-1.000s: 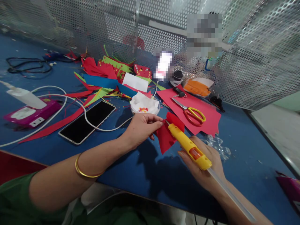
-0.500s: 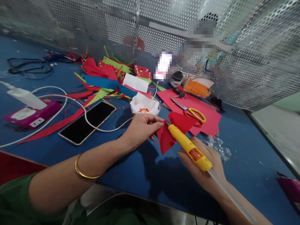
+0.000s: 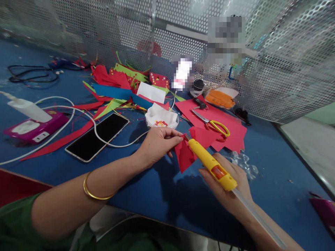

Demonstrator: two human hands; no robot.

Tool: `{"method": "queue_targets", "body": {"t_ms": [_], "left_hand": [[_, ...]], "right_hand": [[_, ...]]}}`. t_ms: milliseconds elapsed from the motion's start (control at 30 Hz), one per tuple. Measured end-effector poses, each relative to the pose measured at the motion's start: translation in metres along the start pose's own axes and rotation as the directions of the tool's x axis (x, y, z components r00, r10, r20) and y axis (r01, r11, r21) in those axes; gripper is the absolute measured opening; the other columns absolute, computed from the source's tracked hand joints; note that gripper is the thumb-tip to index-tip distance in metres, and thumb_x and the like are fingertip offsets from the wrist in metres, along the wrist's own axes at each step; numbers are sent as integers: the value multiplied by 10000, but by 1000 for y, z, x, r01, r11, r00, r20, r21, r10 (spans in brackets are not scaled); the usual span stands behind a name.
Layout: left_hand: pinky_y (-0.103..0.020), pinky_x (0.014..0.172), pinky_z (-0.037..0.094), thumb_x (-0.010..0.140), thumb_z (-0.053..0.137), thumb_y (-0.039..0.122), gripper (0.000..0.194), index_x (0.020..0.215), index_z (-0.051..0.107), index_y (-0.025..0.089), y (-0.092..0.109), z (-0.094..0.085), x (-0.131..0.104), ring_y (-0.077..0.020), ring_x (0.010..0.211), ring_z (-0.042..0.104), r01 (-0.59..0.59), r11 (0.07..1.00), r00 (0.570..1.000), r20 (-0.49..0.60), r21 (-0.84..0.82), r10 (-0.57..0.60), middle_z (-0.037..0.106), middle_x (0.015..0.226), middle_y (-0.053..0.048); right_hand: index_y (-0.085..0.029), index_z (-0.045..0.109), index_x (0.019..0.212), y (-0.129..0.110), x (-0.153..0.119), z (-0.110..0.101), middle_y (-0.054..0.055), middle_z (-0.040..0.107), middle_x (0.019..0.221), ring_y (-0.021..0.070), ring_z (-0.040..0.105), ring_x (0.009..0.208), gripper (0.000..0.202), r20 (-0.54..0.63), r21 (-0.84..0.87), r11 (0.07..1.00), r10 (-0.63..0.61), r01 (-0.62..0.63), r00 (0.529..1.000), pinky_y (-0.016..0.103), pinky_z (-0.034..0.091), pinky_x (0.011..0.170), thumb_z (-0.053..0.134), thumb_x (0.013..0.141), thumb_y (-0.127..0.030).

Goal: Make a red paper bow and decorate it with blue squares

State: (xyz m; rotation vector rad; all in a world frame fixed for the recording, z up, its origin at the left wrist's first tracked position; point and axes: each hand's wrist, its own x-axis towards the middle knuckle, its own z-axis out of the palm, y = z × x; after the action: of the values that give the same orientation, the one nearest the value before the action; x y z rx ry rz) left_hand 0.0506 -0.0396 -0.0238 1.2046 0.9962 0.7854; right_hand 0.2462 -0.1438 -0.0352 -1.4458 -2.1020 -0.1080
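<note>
My left hand (image 3: pixel 162 141) pinches a folded piece of red paper (image 3: pixel 185 157) between thumb and fingers, above the blue table. A yellow glue gun (image 3: pixel 209 162) with a long clear glue stick in its back end is gripped by my right hand (image 3: pixel 232 181). The metal nozzle of the gun is at the paper, close to my left fingertips; whether it touches cannot be made out. Just behind my left hand stands a bowl (image 3: pixel 162 116) lined with white tissue, with small red and yellow pieces in it.
Scissors (image 3: pixel 218 128) and a black key fob lie on red sheets (image 3: pixel 235 134) at the right. A phone (image 3: pixel 98 137), white cable and purple power strip (image 3: pixel 56 127) are at the left. Coloured paper scraps (image 3: pixel 112 78) lie behind. A mesh panel (image 3: pixel 117 31) borders the back.
The red paper's right part has shifted slightly and shows a different fold beside the nozzle. Both hands and the glue gun are almost where they were.
</note>
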Motion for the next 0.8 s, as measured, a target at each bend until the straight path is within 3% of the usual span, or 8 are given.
{"method": "queue_targets", "body": {"t_ms": [800], "left_hand": [[-154,399,457,833,664,98,83,813,742,119,2,1,0,-60,430,528,-1,1000,1000,-15,8,1,634,551,41]], "right_hand": [[-244,449,792,0,0,0,-58,532,618,91,487,436,239,-8,-16,1000,16,-16,1000,232,353,437,562,965,-363]]}}
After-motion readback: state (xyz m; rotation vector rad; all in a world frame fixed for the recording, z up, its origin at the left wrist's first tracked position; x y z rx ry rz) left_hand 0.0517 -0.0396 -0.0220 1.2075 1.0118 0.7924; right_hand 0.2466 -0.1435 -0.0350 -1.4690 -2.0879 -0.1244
